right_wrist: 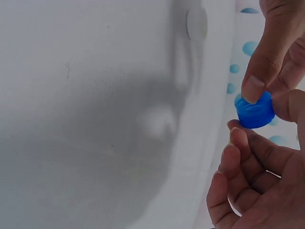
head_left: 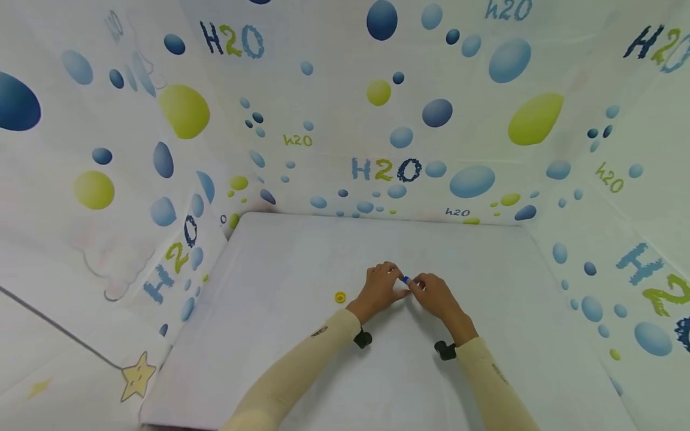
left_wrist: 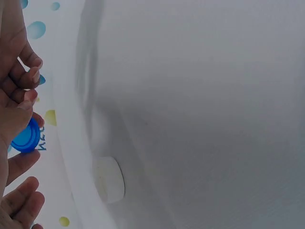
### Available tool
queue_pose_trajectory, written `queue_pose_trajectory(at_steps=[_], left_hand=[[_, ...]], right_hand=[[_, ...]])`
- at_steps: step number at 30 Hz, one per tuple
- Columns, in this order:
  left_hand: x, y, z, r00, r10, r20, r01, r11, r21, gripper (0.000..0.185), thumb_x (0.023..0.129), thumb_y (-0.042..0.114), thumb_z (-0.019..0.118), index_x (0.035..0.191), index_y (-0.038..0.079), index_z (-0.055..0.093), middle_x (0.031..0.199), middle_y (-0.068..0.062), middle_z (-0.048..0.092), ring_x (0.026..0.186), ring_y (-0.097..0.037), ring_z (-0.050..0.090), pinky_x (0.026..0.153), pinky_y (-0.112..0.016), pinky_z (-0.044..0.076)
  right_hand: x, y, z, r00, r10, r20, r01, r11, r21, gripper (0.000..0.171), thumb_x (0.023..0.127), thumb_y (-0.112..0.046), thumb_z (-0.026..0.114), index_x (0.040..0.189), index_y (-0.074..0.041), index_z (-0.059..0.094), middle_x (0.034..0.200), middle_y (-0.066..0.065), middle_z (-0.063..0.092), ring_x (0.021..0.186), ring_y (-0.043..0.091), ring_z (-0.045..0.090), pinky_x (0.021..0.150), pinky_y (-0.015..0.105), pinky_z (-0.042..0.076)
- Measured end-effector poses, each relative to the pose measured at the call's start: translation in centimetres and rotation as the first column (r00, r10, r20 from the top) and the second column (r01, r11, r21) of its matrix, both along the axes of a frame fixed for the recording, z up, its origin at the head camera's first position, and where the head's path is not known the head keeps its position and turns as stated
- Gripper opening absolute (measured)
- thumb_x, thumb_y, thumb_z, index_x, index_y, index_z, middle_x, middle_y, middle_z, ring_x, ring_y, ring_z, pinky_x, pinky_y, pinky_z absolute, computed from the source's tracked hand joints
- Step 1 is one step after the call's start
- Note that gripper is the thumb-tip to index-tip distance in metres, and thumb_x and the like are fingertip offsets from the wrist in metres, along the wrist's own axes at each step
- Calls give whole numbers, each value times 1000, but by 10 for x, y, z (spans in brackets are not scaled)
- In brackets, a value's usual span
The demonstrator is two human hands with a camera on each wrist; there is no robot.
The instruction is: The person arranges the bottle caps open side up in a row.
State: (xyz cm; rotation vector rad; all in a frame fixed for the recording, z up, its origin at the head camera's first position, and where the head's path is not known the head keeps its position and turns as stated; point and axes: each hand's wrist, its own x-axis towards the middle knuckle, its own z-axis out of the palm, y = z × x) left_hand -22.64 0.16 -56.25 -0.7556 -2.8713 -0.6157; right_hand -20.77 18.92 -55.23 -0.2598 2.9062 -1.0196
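A small blue cap (head_left: 406, 280) is held just above the white table (head_left: 302, 359), where my two hands meet at its middle. My left hand (head_left: 385, 286) pinches it from the left and my right hand (head_left: 431, 293) from the right. In the left wrist view the blue cap (left_wrist: 25, 138) sits between the left fingers (left_wrist: 26, 95). The right wrist view shows the blue cap (right_wrist: 255, 110) with a fingertip pressed on its top and my right hand's curled fingers (right_wrist: 238, 143) touching it from below.
A yellow cap (head_left: 339, 297) lies on the table just left of my left hand. A white round disc (left_wrist: 108, 179) (right_wrist: 197, 23) lies flat near the hands. Walls printed with blue and yellow bubbles (head_left: 377, 149) enclose the table on three sides.
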Motion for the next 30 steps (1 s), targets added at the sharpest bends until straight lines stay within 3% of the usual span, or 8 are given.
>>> queue_pose_trajectory(at_steps=[9,16,24,30], left_hand=[[10,4,1,998,18,-53,-18,1000,-8,40,98,50,74,120,17,68,129,-1,62,122,-21,61,104,-44,44],[17,1,0,998,-13,-56,13,1000,-6,34,97,45,76,115,17,69,129,-1,62,121,-22,61,104,-43,43],[21,-1,-1,999,-37,5,38,998,-48,32,98,46,74,113,18,70,137,-1,60,129,-22,57,110,-46,41],[21,-2,-4,999,-43,10,43,997,-57,33,99,46,74,115,18,70,137,-2,59,129,-22,57,108,-45,41]], right_hand=[[10,-6,-1,992,-35,123,49,992,-119,42,113,-34,44,105,1,67,86,8,58,77,21,52,66,34,43],[23,-9,-4,982,-45,183,75,984,-159,45,115,-35,39,104,0,66,84,6,55,76,20,50,65,34,41],[29,-9,-14,985,-26,168,51,988,-146,42,114,-33,45,99,0,66,82,6,55,76,20,50,66,34,41],[29,-9,-22,998,-31,49,36,995,-98,31,111,-22,53,121,4,67,94,11,60,82,20,54,69,34,45]])
